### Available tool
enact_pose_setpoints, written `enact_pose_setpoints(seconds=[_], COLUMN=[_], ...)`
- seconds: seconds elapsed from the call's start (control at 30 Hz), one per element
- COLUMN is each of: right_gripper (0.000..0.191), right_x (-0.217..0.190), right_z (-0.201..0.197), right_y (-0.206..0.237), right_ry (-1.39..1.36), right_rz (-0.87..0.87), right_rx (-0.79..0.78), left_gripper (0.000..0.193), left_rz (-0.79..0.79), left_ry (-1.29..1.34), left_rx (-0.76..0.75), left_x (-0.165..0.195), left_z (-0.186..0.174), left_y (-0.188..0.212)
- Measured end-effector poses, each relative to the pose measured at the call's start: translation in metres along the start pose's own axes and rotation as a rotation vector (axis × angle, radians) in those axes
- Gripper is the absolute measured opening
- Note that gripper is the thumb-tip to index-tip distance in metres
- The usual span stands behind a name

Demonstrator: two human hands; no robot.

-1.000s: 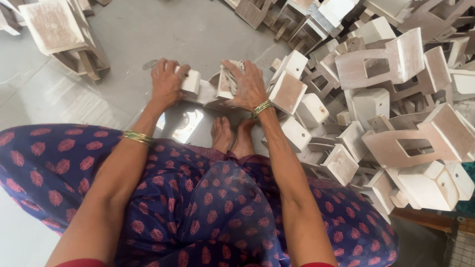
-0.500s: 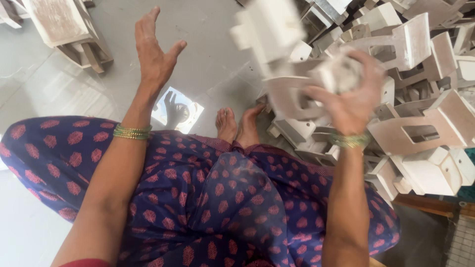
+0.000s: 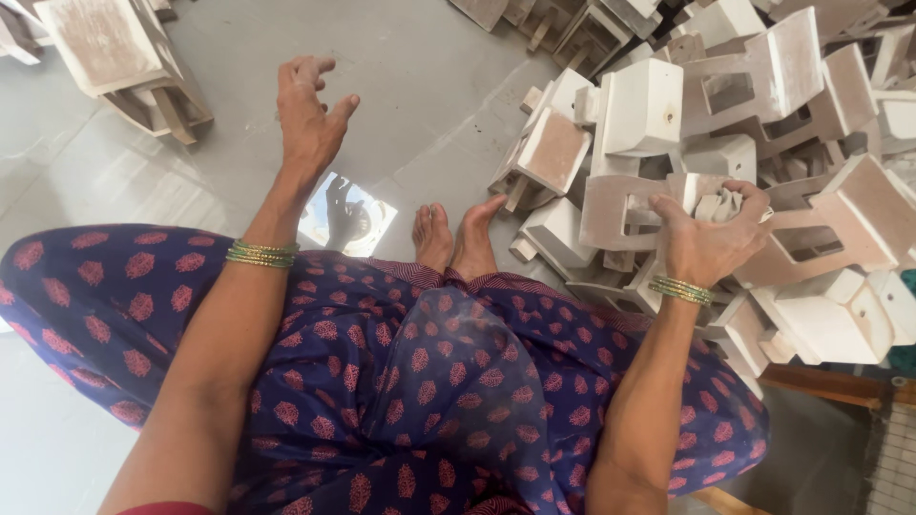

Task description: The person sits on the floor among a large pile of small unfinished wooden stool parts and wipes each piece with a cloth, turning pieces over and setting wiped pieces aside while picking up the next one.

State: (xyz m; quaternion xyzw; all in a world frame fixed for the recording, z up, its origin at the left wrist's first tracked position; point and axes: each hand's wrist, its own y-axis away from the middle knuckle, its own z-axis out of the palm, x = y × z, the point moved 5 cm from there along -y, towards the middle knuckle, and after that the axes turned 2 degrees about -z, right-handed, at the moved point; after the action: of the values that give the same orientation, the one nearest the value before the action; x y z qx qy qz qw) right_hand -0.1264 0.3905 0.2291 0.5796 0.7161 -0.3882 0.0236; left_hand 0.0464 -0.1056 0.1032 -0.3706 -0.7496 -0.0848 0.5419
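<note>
My left hand (image 3: 310,110) is lifted above the grey floor with its fingers spread and nothing in it. My right hand (image 3: 711,243) is closed on a crumpled whitish wad (image 3: 725,203) and rests against a pile of white-primed wooden pieces (image 3: 811,219). Just left of that hand lies a flat white wooden piece with a slot cut in it (image 3: 615,205). A boxy white piece (image 3: 644,105) sits on top of the pile, above it. My bare feet (image 3: 458,234) stick out from a blue patterned garment between the hands.
A bare wooden stool (image 3: 105,52) stands at the far left. A shiny square patch on the floor (image 3: 348,215) reflects a hand. More wooden parts (image 3: 563,24) lie at the top. A wooden beam (image 3: 830,381) runs along the lower right.
Both hands were on a small white piece on the floor by my feet. The right hand swung it up toward the pile; now it rests on the pile with the wad, left hand raised open.
</note>
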Motion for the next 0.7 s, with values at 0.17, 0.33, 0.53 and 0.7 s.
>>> enact_pose_setpoints(seconds=[0.17, 0.33, 0.53, 0.7], right_gripper=[0.083, 0.089, 0.086, 0.059], right_x=[0.0, 0.009, 0.023, 0.027], right_z=[-0.001, -0.002, 0.003, -0.009], right_y=[0.004, 0.006, 0.013, 0.028], right_ry=[0.035, 0.208, 0.229, 0.077], right_rz=[0.014, 0.113, 0.024, -0.144], right_rx=[-0.057, -0.212, -0.139, 0.069], left_gripper=[0.043, 0.038, 0.035, 0.035], left_rz=[-0.058, -0.057, -0.035, 0.179], left_ry=[0.037, 0.039, 0.059, 0.019], left_rx=[-0.035, -0.042, -0.015, 0.144], left_x=[-0.007, -0.013, -0.016, -0.016], left_z=[0.003, 0.005, 0.003, -0.04], left_y=[0.002, 0.003, 0.003, -0.017])
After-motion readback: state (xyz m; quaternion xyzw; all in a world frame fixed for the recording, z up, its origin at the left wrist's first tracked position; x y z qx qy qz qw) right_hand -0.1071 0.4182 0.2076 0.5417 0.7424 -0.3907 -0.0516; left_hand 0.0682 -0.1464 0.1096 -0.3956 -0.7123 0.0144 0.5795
